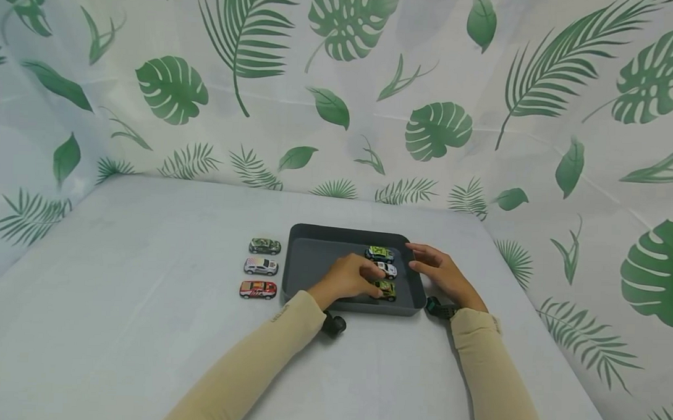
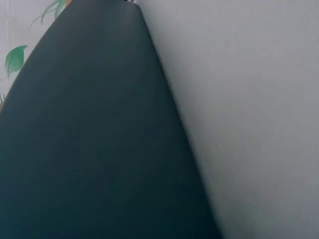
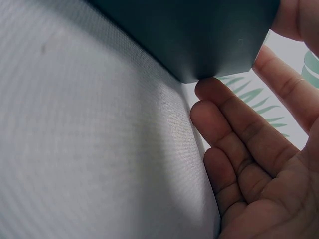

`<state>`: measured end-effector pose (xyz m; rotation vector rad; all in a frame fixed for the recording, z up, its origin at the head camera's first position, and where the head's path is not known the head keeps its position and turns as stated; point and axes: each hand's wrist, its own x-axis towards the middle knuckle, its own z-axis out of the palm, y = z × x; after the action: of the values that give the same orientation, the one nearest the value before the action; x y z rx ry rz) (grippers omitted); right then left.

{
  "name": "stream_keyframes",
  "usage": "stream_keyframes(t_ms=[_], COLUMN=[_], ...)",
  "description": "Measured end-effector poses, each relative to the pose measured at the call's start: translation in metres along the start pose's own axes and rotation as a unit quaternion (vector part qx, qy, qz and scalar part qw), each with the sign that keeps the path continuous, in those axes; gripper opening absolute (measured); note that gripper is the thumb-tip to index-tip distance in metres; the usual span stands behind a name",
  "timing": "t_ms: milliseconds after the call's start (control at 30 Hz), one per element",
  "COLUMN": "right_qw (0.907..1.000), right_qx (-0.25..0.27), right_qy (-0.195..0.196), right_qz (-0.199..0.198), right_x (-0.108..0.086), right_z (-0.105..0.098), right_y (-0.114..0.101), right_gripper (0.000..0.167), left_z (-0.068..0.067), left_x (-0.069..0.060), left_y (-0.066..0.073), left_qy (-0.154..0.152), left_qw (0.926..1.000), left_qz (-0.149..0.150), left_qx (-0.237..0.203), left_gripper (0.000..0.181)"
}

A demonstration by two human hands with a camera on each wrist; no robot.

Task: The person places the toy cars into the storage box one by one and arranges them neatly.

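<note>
My left hand (image 1: 349, 276) reaches into a dark grey tray (image 1: 324, 239), its thumb and finger pinching a green toy car (image 1: 387, 290) in the near right part. Just beyond that car stands a white toy car (image 1: 389, 270), partly hidden by the fingers. A yellow-green toy car (image 1: 379, 254) is farthest back in this column. At the tray's right side is my right hand (image 1: 442, 277), thumb and index finger touching the rim. The right wrist view shows its other fingers (image 3: 259, 134) loosely extended beside the tray's outer wall (image 3: 199, 40). Only tray wall (image 2: 99, 124) and cloth fill the left wrist view.
Left of the tray, three toy cars stand in a column: a dark green one (image 1: 265, 246), a white one (image 1: 261, 266) and a red one (image 1: 258, 289). A white cloth (image 1: 144, 302) covers the table. Leaf-patterned fabric (image 1: 373, 112) hangs behind and at the sides.
</note>
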<state>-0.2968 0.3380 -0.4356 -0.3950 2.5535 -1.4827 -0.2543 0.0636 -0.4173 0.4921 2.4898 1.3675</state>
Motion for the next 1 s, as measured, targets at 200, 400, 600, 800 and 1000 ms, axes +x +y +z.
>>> stream_keyframes(t_ms=[200,400,600,800,1000], right_qw=[1.0000,1.0000,1.0000,1.0000,1.0000], right_qx=[-0.005,-0.008,-0.009,-0.003,-0.002], right_qy=[0.000,0.000,0.000,-0.001,-0.003], right_qz=[0.002,-0.003,-0.004,-0.005,-0.005], right_x=[0.000,0.000,-0.001,0.000,0.000], right_z=[0.001,0.001,0.001,0.000,-0.001], right_y=[-0.001,-0.002,0.000,0.001,0.001], right_gripper=[0.060,0.060,0.059,0.059,0.059], left_z=[-0.011,-0.022,-0.026,-0.030,-0.033], left_x=[-0.008,-0.015,-0.020,-0.025,-0.027], left_y=[-0.001,0.002,0.003,0.003,0.003], left_qy=[-0.004,-0.005,-0.008,-0.011,-0.019], left_qw=[0.9994,0.9982,0.9970,0.9954,0.9937], left_qz=[0.034,0.055,0.067,0.088,0.106], left_qx=[0.009,0.024,0.037,0.035,0.031], left_gripper=[0.037,0.036,0.036,0.038,0.040])
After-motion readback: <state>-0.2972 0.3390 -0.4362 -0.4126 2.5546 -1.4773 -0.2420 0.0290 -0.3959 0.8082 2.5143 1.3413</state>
